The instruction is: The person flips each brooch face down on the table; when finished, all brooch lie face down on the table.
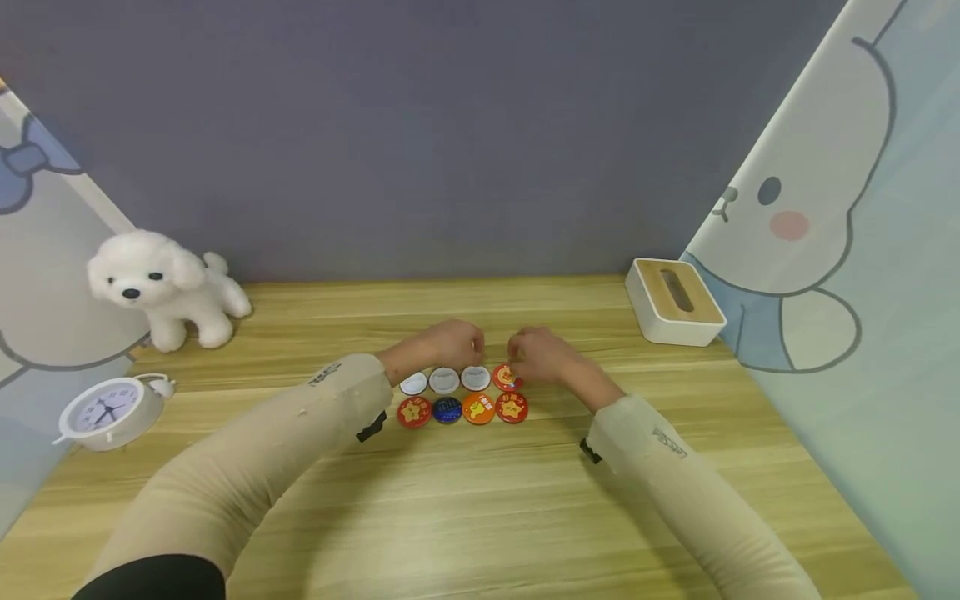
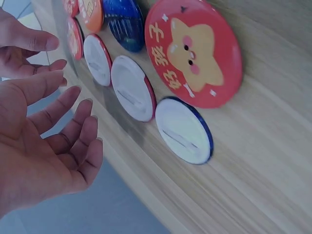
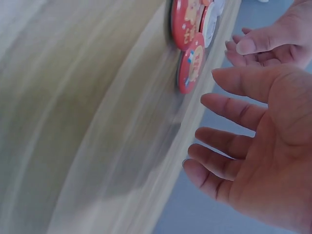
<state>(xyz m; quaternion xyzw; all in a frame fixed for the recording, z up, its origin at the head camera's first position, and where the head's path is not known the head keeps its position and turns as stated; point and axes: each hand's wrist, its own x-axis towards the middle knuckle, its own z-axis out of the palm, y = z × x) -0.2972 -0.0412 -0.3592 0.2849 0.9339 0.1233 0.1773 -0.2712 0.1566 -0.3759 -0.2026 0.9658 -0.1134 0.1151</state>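
The left hand and right hand hover with loosely curved, empty fingers, and just on their near side two rows of badges lie flat on the worktop, seemingly so every face or pinned back shows.

2 sleeved arms reach forward from the lower edge of the head view, the left arm bending at the elbow and the right arm slanting inward, both wrists bare. The left hand and the right hand face each other, near but apart; in the wrist views each shows its 5 digits loosely bent, the right's more spread.
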